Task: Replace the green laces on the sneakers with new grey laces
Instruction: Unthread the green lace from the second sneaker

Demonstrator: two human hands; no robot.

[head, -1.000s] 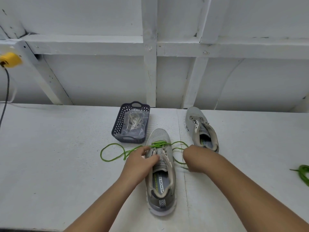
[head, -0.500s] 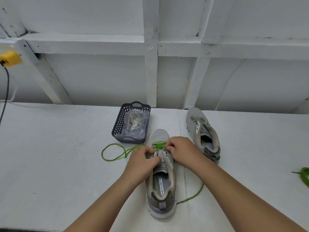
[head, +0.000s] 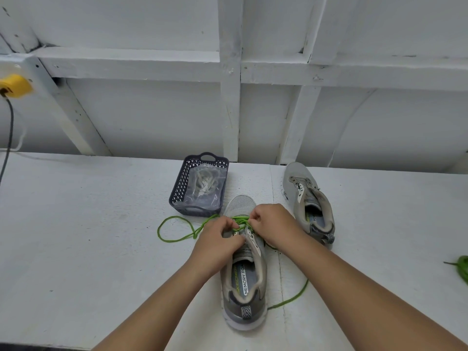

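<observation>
A grey sneaker [head: 244, 282] lies in front of me, toe pointing away, with a green lace [head: 174, 229] still through its lowest eyelets. My left hand [head: 215, 243] rests on the sneaker's left side and pinches the lace near the toe. My right hand [head: 273, 225] pinches the same lace at the right eyelets. Loose ends of the lace trail left in a loop and back to the right. A second grey sneaker [head: 307, 198], without a lace, lies to the right. The grey laces [head: 205, 184] sit bagged in a dark basket [head: 178, 191].
Another green lace [head: 462, 268] lies at the table's right edge. A white framed wall stands right behind the table. A yellow plug [head: 15, 84] with a dark cable hangs at the far left.
My right hand came in from the right side of the sneaker to the lace at the toe eyelets. The lace's right end now trails back beside the heel.
</observation>
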